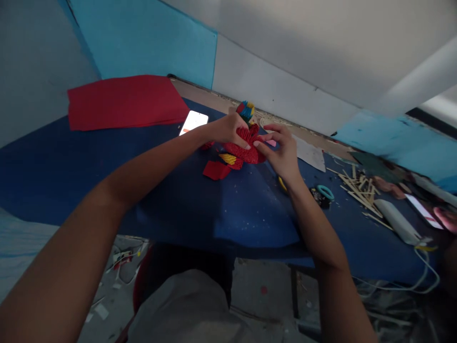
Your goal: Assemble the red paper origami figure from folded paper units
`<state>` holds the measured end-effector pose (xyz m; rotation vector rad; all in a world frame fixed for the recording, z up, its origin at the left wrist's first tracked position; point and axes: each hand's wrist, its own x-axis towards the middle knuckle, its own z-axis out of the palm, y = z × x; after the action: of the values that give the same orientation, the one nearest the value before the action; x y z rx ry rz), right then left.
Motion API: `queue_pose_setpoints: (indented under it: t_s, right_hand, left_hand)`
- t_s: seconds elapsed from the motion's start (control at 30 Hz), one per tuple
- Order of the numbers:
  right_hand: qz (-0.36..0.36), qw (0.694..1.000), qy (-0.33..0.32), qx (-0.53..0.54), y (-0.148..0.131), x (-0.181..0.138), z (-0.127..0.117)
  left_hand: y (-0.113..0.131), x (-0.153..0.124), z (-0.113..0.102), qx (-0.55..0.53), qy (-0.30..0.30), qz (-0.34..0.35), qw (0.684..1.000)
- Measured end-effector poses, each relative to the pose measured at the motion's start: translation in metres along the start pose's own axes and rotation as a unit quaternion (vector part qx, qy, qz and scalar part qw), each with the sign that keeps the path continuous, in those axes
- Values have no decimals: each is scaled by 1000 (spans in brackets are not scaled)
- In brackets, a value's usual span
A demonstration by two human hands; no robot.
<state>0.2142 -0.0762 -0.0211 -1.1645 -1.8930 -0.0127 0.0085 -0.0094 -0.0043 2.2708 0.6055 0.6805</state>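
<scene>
A red figure built of small folded paper pieces (246,153) stands on the blue table, with a yellow patch low on its left side and a blue, green and yellow part at the top. My left hand (235,131) grips it from the left, thumb and fingers closed on its red middle. From the right, my right hand (283,150) pinches the red edge with thumb and index finger; its other fingers are raised. Whether a loose piece sits between those fingertips is too small to tell. A flat red paper piece (216,170) lies beside the figure's base.
Red sheets (124,102) and a lit phone (194,121) lie to the left. On the right are several thin wooden sticks (360,190), a teal ring (325,192), a white block with a cable (398,221) and another phone (423,210). A wall rises behind the table.
</scene>
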Motion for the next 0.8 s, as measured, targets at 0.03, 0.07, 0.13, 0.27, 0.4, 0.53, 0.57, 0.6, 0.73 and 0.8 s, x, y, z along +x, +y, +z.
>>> queue_pose_setpoints:
  t_s: [0.03, 0.07, 0.13, 0.27, 0.4, 0.53, 0.57, 0.6, 0.73, 0.8]
  right_hand:
    - [-2, 1000, -4, -6, 0, 0, 0]
    - [-2, 1000, -7, -9, -1, 0, 0]
    - [5, 1000, -10, 2, -1, 0, 0]
    - [44, 997, -13, 69, 0, 2, -1]
    - [26, 998, -10, 60, -3, 5, -5]
    - [-34, 999, -33, -7, -11, 9, -13]
    - [-42, 998, -44, -15, -12, 10, -14]
    - [-46, 997, -54, -18, -12, 10, -14]
    - [-21, 998, -52, 21, -7, 6, -7]
    - [2, 998, -34, 49, -4, 4, -2]
  left_hand:
    - [0, 0, 0, -1, -5, -5, 1000]
    - [0, 0, 0, 1, -7, -8, 1000]
    - [-1, 0, 0, 13, -9, -2, 1000]
    - [0, 2, -2, 28, -20, 25, 999]
    - [4, 2, -2, 37, -20, 17, 999]
    - [7, 1, -2, 41, -25, 18, 999]
    - [7, 1, -2, 47, -29, 16, 998]
    - [7, 1, -2, 55, -33, 14, 998]
    - [7, 4, -1, 95, -37, 22, 995]
    - [8, 5, -1, 102, -34, 33, 994]
